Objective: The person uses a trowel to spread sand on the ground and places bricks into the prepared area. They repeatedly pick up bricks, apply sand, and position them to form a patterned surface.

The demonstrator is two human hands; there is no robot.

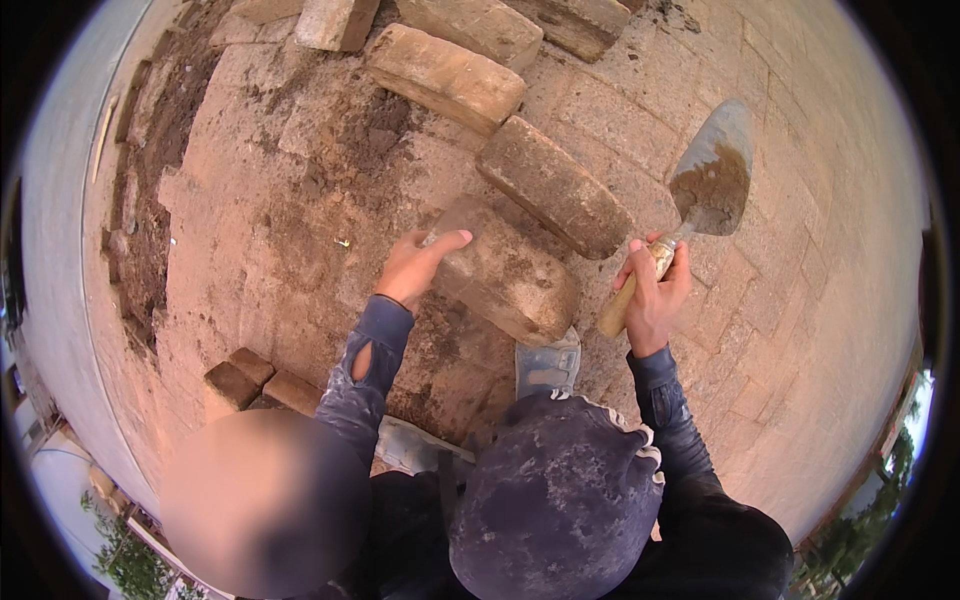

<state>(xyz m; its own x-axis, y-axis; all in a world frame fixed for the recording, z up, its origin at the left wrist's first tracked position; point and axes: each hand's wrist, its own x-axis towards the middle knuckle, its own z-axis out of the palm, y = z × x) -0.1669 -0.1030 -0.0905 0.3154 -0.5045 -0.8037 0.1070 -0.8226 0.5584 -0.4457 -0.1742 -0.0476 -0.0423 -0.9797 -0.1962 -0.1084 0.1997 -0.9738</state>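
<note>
My left hand (412, 268) grips the left end of a worn brown brick (505, 272), its thumb over the top edge; the other fingers are partly hidden. This brick lies slantwise in front of me, its near right end by my shoe (548, 368). Just beyond it is another brick (555, 188), roughly parallel to it. On the right, my right hand (655, 298) is closed around the wooden handle of a trowel (735, 140). Its metal blade points away from me and carries a patch of wet brown mortar (716, 185).
More bricks (447, 78) continue toward the top, some side by side. Dark crumbs of mortar or soil (375, 130) lie scattered on the paving (620, 110). Several smaller bricks (238, 380) stand at lower left, near my leg. A strip of dark soil (155, 230) runs along the left.
</note>
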